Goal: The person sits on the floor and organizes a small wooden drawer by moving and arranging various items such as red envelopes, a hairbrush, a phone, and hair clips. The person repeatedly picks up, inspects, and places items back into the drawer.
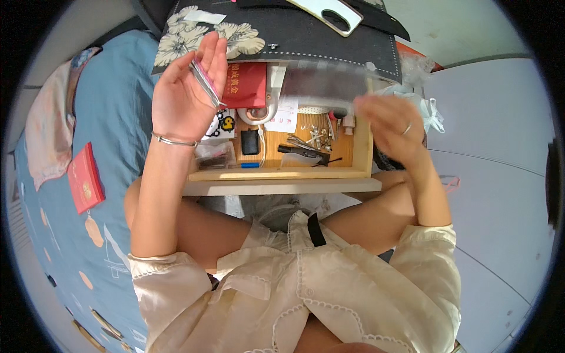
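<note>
Palm up, my left hand [187, 86] holds several slim metal tools [205, 82], one with a pink part, across the palm under the thumb. They look like tweezers, but I cannot tell for sure. My right hand [395, 128], blurred by motion, is above the right side of an open wooden drawer [278, 174]. Its fingertips are by a blurred translucent plastic sheet or pouch [326, 84]; whether they grip it I cannot tell. Inside the drawer lie a red booklet [245, 86], small metal tools [320, 137], a black tube [296, 151] and a black case [250, 142].
Behind the drawer, a dark floral mat [304, 42] carries a phone case [337, 17] and a small metal piece [273, 46]. A blue-covered bed [119, 88] with a red booklet [86, 178] is at the left. Plastic bags [419, 103] stand right of the drawer.
</note>
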### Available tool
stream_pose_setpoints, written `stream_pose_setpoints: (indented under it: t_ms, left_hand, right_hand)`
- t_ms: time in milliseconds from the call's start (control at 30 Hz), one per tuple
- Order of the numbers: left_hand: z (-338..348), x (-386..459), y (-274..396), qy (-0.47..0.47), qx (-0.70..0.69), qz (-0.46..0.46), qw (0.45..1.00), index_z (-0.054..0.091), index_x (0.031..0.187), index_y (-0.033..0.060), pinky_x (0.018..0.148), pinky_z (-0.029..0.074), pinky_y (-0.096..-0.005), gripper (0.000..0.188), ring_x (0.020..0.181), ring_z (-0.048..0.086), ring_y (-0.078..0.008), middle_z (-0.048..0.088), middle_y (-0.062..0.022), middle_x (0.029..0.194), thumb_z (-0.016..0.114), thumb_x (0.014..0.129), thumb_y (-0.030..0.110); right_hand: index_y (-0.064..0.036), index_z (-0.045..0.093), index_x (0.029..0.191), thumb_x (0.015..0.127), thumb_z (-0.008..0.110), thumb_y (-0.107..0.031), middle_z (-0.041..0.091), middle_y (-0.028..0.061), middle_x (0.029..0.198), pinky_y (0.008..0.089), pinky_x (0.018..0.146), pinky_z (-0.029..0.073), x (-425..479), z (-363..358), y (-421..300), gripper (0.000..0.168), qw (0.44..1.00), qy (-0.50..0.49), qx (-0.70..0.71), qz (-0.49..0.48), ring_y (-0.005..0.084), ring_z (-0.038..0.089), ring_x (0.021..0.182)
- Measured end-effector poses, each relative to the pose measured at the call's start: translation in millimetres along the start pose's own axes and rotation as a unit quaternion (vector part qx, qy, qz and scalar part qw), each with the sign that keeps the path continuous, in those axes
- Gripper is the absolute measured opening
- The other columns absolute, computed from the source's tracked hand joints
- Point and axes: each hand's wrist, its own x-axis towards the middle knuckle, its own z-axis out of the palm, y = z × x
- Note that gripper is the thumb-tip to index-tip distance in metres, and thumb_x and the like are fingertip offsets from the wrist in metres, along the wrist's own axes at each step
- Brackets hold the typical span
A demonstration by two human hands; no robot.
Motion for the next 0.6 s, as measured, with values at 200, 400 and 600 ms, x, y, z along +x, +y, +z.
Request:
stream_pose_setpoints:
  t_ms: [200, 400, 600]
  left_hand:
    - [-2.6, 0.6, 6.3, -0.024, 0.007, -0.007, 1.0, 0.044, 0.118, -0.0089, 0.1, 0.042, -0.0381, 0.031, 0.119, 0.048, -0.0289, 0.054, -0.0172, 0.12, 0.036, 0.091, 0.005]
    - [-3.7, -0.1, 4.3, -0.009, 0.0, -0.013, 1.0, 0.045, 0.116, -0.0081, 0.099, 0.044, -0.0383, 0.029, 0.118, 0.048, -0.0292, 0.055, -0.0175, 0.119, 0.037, 0.091, 0.005]
    - [0.6, -0.7, 3.2, -0.011, 0.002, -0.011, 1.0, 0.046, 0.116, -0.0081, 0.098, 0.044, -0.0383, 0.029, 0.118, 0.049, -0.0285, 0.056, -0.0172, 0.118, 0.036, 0.092, 0.006]
  right_hand:
    - [0.0, 0.062, 0.095, 0.068, 0.068, -0.007, 0.061, 0.0061, 0.112, 0.0286, 0.07, 0.053, -22.7, 20.5, -28.2, 0.028, 0.987, -0.129, 0.081, -0.048, 0.02, 0.063, 0.092]
    - [-0.002, 0.064, 0.096, 0.067, 0.069, -0.005, 0.062, 0.0038, 0.112, 0.0267, 0.069, 0.053, -25.7, 37.1, -37.7, 0.029, 0.987, -0.145, 0.066, -0.034, 0.0177, 0.062, 0.092]
    - [0.0, 0.06, 0.107, 0.074, 0.062, -0.007, 0.058, 0.005, 0.117, 0.0291, 0.077, 0.051, -29.7, 42.6, -40.4, 0.034, 0.981, -0.176, 0.074, -0.026, 0.0192, 0.061, 0.098]
